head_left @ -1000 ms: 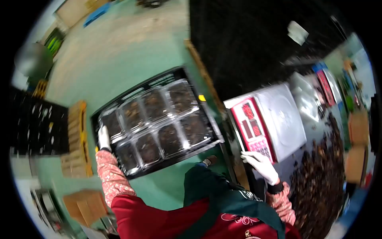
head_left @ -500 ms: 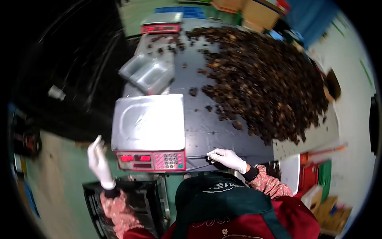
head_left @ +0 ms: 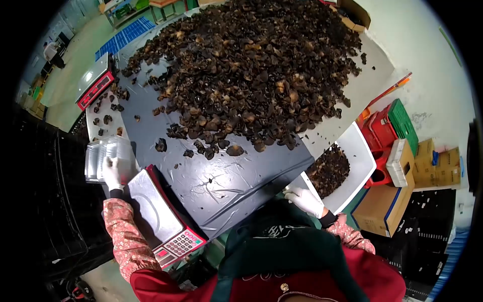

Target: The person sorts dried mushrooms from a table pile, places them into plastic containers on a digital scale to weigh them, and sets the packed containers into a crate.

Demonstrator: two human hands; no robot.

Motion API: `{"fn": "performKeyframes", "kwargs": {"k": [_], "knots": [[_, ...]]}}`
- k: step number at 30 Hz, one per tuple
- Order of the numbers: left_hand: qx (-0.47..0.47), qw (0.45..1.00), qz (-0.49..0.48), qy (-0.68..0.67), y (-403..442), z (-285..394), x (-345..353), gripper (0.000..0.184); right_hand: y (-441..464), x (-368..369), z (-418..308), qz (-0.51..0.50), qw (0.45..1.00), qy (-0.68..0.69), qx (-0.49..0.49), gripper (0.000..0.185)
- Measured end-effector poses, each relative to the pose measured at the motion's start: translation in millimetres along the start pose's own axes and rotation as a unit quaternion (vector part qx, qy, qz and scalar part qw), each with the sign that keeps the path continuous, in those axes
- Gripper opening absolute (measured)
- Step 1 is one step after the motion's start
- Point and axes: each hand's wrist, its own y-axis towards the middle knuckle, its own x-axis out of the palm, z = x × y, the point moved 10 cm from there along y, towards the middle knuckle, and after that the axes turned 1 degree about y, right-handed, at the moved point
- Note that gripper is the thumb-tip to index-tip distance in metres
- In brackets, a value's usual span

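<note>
My left hand (head_left: 111,173), in a white glove, is at the clear plastic tubs (head_left: 95,158), with its fingers closed at the near edge of one. The tubs sit just behind a red digital scale (head_left: 151,204) whose metal pan holds nothing. My right hand (head_left: 305,202), also gloved, hovers by the table's front edge beside a white bin (head_left: 359,166). Its fingers are loosely stretched out and hold nothing visible. Dark dried wood ear mushrooms (head_left: 251,80) form a large heap on the grey-covered table (head_left: 211,183). More dark crumbly pieces (head_left: 329,171) lie in the white bin.
A second red scale (head_left: 95,83) stands at the table's far left. Black crates (head_left: 50,201) are stacked along the left. To the right are red baskets (head_left: 380,131), a green lid (head_left: 402,126) and a cardboard box (head_left: 380,209). A person (head_left: 53,54) stands far off.
My view has turned to the right. My left hand has moved forward from beside the scale onto the clear tubs. My right hand has shifted from the table edge toward the white bin.
</note>
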Motion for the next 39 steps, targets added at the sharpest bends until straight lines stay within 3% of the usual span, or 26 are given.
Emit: {"fn": "performKeyframes", "kwargs": {"k": [1, 4, 6, 8, 10, 11, 12, 13, 16, 18, 20, 24, 26, 27, 29, 32, 35, 39], "knots": [[-0.05, 0.998, -0.008, -0.025, 2, -15, -4, 0.02, 0, -3, -1, 0.0, 1.0, 0.012, -0.005, 0.032], [-0.023, 0.999, -0.001, -0.028, 17, -44, 3, 0.022, 24, -3, -5, -0.005, 1.0, 0.027, -0.014, 0.03], [-0.06, 0.994, 0.003, -0.088, 22, -54, -3, 0.022, 41, -5, -35, 0.004, 0.998, 0.028, -0.051, 0.029], [-0.241, 0.947, -0.078, -0.196, 15, -86, 11, 0.021, 60, -5, -71, 0.022, 0.989, 0.021, -0.142, 0.029], [-0.231, 0.959, -0.063, -0.15, 20, -79, 4, 0.024, 79, 12, -107, 0.073, 0.904, -0.169, -0.387, 0.027], [-0.158, 0.987, 0.034, 0.016, 24, -52, -24, 0.026, 86, 17, -123, 0.071, 0.902, -0.167, -0.391, 0.027], [-0.081, 0.971, 0.13, 0.184, 19, -13, -50, 0.029, 93, 12, -142, 0.109, 0.917, -0.109, -0.369, 0.028], [-0.108, 0.96, 0.157, 0.205, 11, 19, -72, 0.032, 103, 8, -156, 0.146, 0.926, -0.049, -0.345, 0.029], [-0.11, 0.953, 0.257, 0.12, -5, 59, -134, 0.025, 131, 38, -183, 0.209, 0.883, -0.219, -0.359, 0.033], [-0.045, 0.948, 0.285, 0.134, -28, 101, -169, 0.023, 159, 55, -185, 0.181, 0.89, -0.27, -0.319, 0.031], [0.058, 0.949, 0.287, 0.12, -80, 151, -187, 0.024, 170, 67, -177, 0.152, 0.893, -0.321, -0.276, 0.03], [0.187, 0.926, 0.245, 0.219, -218, 227, -169, 0.014, 169, 57, -162, 0.118, 0.956, -0.086, -0.254, 0.024], [0.183, 0.941, 0.174, 0.226, -268, 224, -149, 0.014, 169, 64, -146, -0.053, 0.984, 0.121, -0.119, 0.023], [0.17, 0.942, 0.151, 0.248, -286, 224, -139, 0.014, 171, 62, -140, -0.059, 0.984, 0.118, -0.121, 0.023], [0.158, 0.954, 0.105, 0.231, -314, 205, -120, 0.016, 173, 80, -139, -0.195, 0.932, 0.293, -0.084, 0.024], [0.12, 0.969, 0.01, 0.215, -330, 190, -101, 0.023, 178, 75, -157, -0.179, 0.916, 0.345, -0.103, 0.024], [0.11, 0.972, 0.07, 0.196, -330, 222, -114, 0.024, 195, 65, -168, -0.147, 0.943, 0.27, -0.131, 0.022], [0.058, 0.988, 0.145, 0.005, -302, 276, -77, 0.014, 210, 59, -197, -0.101, 0.96, 0.196, -0.17, 0.024]]}}
